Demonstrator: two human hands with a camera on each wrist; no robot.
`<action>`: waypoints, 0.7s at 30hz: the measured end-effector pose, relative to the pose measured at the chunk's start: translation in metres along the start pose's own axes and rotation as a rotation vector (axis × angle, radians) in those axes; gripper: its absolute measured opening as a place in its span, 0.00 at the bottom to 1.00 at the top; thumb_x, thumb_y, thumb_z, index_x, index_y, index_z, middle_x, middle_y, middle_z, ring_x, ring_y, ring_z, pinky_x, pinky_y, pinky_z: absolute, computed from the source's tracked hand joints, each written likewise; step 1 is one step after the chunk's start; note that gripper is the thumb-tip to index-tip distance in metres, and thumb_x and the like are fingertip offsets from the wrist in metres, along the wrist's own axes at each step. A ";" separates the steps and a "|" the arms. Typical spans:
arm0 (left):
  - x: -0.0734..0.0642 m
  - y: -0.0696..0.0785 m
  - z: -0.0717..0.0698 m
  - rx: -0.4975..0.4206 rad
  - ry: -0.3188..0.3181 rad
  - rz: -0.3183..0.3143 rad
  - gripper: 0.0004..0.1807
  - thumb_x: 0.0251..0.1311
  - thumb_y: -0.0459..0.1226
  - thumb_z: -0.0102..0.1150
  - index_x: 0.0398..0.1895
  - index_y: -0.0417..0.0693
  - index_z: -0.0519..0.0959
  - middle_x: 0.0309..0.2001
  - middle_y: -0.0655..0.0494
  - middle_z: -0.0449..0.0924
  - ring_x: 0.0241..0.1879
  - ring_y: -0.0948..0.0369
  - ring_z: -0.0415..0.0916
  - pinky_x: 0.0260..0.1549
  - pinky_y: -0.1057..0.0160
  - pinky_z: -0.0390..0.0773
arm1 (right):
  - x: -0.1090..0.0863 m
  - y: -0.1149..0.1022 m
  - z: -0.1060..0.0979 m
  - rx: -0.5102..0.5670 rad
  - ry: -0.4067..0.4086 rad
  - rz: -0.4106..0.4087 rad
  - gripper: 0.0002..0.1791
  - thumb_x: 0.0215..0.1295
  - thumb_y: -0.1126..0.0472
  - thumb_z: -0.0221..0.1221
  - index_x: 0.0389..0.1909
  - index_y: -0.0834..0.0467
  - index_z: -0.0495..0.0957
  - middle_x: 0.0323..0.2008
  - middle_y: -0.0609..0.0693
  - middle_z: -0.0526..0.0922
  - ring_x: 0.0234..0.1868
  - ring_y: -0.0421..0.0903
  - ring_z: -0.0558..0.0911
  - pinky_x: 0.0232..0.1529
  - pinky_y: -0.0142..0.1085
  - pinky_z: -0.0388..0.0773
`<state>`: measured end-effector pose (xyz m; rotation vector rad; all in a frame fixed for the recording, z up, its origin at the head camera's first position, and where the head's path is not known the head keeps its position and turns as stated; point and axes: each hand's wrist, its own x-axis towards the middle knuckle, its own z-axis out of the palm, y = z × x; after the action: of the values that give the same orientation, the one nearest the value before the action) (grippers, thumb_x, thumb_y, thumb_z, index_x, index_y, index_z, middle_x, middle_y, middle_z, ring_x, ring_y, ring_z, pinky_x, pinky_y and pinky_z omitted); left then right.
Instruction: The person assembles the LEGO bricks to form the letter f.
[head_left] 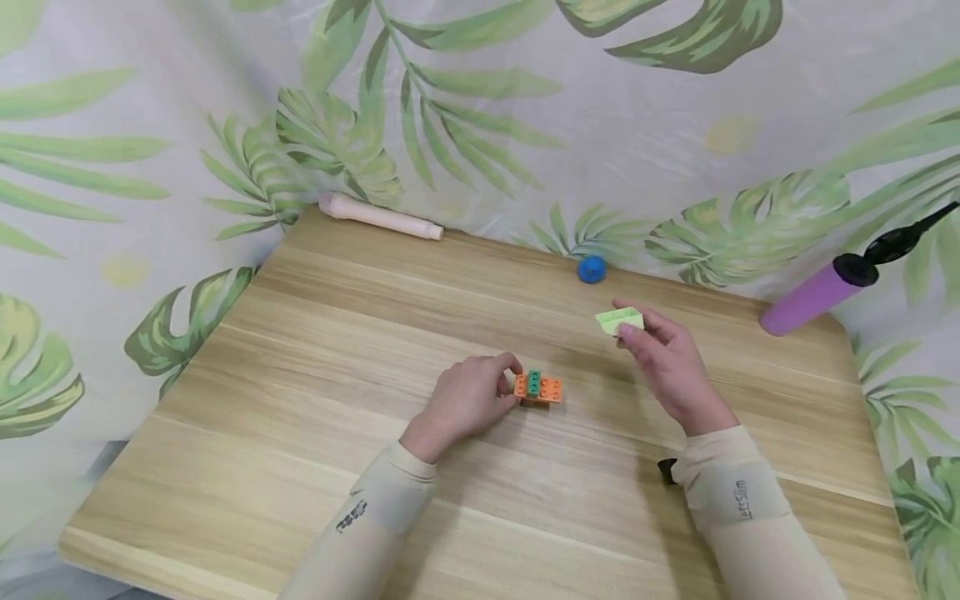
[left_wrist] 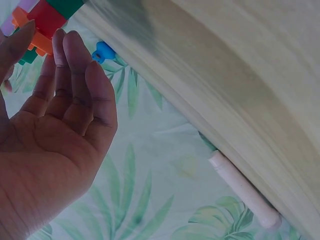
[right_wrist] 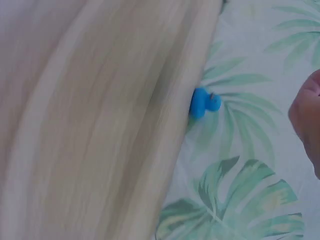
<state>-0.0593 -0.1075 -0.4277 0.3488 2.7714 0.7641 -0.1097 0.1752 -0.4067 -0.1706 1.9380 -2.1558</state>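
Observation:
My left hand [head_left: 467, 406] pinches the left end of a toy brick stack [head_left: 550, 390] near the middle of the table. On top, an orange studded brick carries a narrow green one. The left wrist view reveals a red brick [left_wrist: 46, 19] and a dark green one [left_wrist: 66, 5] in the same stack, beside the left hand's [left_wrist: 65, 125] thumb and fingers. Raised to the right, my right hand [head_left: 671, 367] holds a light green slanted brick [head_left: 622, 320] between thumb and fingers. Only an edge of the right hand [right_wrist: 307, 117] enters the right wrist view, where its brick is out of sight.
Along the wooden table's [head_left: 300, 367] back edge lie a pale pink microphone-shaped object [head_left: 386, 219] and a small blue toy [head_left: 592, 269]. A purple cylinder with a black top [head_left: 813, 298] stands at the back right. Some black object [head_left: 667, 471] is partly hidden by the right sleeve.

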 end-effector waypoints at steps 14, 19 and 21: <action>0.000 0.000 0.001 -0.001 0.000 0.000 0.17 0.64 0.40 0.72 0.56 0.54 0.83 0.34 0.62 0.85 0.26 0.64 0.77 0.27 0.62 0.75 | -0.006 -0.002 0.015 0.095 -0.178 -0.013 0.27 0.80 0.69 0.54 0.76 0.59 0.65 0.57 0.46 0.87 0.54 0.38 0.85 0.52 0.30 0.81; 0.000 -0.001 0.001 0.003 0.002 -0.002 0.17 0.64 0.40 0.72 0.56 0.55 0.83 0.33 0.63 0.84 0.26 0.63 0.76 0.27 0.62 0.75 | -0.005 0.002 0.029 -0.011 -0.196 0.035 0.19 0.79 0.69 0.57 0.64 0.60 0.65 0.59 0.52 0.86 0.54 0.42 0.87 0.56 0.37 0.84; 0.000 -0.002 0.002 0.003 0.001 -0.001 0.17 0.65 0.40 0.72 0.56 0.55 0.83 0.33 0.63 0.84 0.26 0.63 0.77 0.27 0.62 0.75 | -0.005 0.004 0.033 -0.155 -0.188 0.043 0.19 0.76 0.67 0.61 0.63 0.62 0.69 0.59 0.54 0.84 0.54 0.43 0.87 0.55 0.37 0.85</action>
<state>-0.0593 -0.1081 -0.4303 0.3478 2.7742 0.7602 -0.0964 0.1439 -0.4069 -0.3424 1.9793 -1.8882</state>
